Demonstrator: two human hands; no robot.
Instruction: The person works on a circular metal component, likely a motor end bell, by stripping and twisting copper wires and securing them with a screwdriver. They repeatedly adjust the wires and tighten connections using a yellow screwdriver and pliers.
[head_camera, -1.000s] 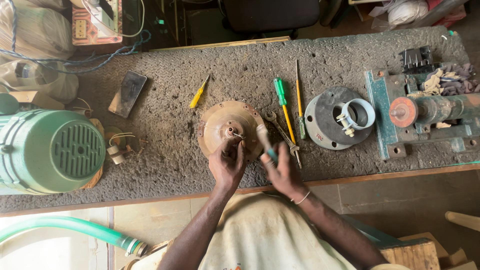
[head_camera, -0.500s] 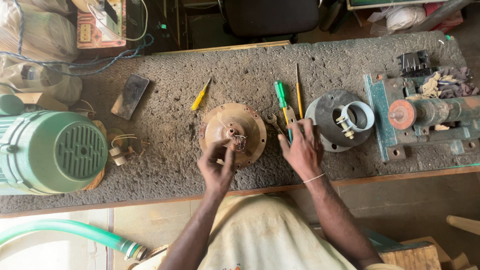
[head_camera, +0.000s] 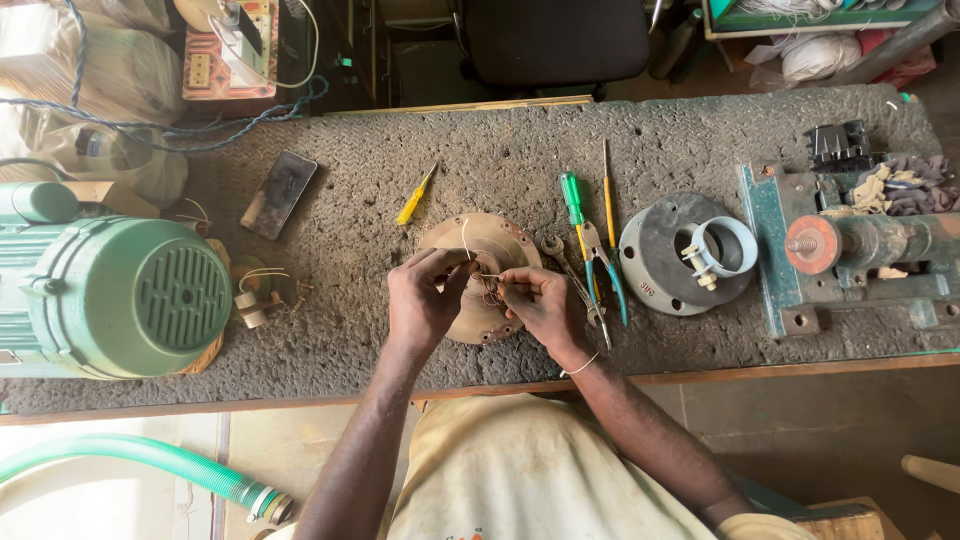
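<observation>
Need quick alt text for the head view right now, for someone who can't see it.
Both hands, left hand and right hand, pinch thin wire over a round tan metal disc on a rough bench. Pliers lie right; a green motor sits left.

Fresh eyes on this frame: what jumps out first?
Both hands, left hand and right hand, meet at the bench's middle over a round tan metal cover plate, pinching thin wire. A big green ribbed electric motor fills the left edge; a grey round flange lies right of centre.
</observation>
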